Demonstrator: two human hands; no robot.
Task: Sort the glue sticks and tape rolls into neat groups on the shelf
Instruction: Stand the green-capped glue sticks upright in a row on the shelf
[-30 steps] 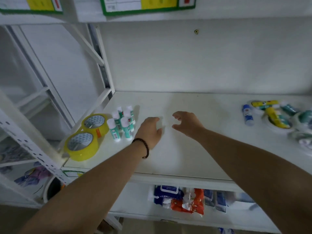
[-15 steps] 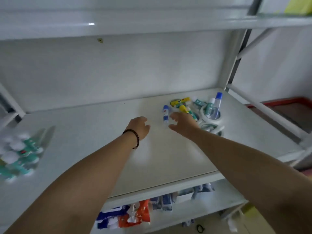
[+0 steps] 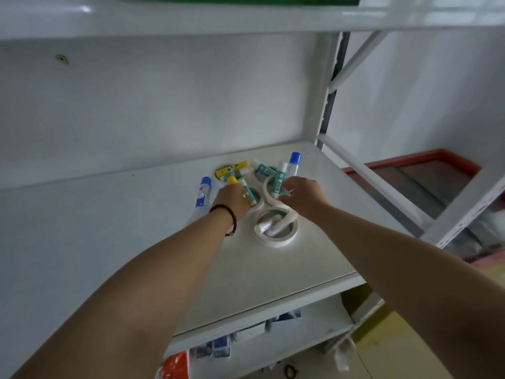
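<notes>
A jumble of glue sticks and white tape rolls lies at the right end of the white shelf [image 3: 273, 269]. My left hand [image 3: 232, 199], with a dark bead bracelet, grips a yellow-capped glue stick [image 3: 240, 184] that rests across a tape roll. My right hand [image 3: 303, 196] holds a teal-labelled glue stick [image 3: 279, 179] standing inside another roll. A blue-capped glue bottle [image 3: 201, 192] lies to the left. A yellow glue stick [image 3: 232, 169] and a blue-capped one [image 3: 294, 161] sit behind. Nearest me, a white tape roll [image 3: 276, 228] has glue sticks lying in it.
The shelf's upright post [image 3: 328, 99] and diagonal brace [image 3: 369, 184] close off the right side. An upper shelf [image 3: 218, 17] hangs overhead. Packaged goods [image 3: 213, 348] sit on the lower shelf. A red-edged floor area [image 3: 426, 176] lies beyond the rack.
The view swung right from the sorted yellow tape rolls and glue sticks. Both hands moved to the mixed pile and each closed on a glue stick.
</notes>
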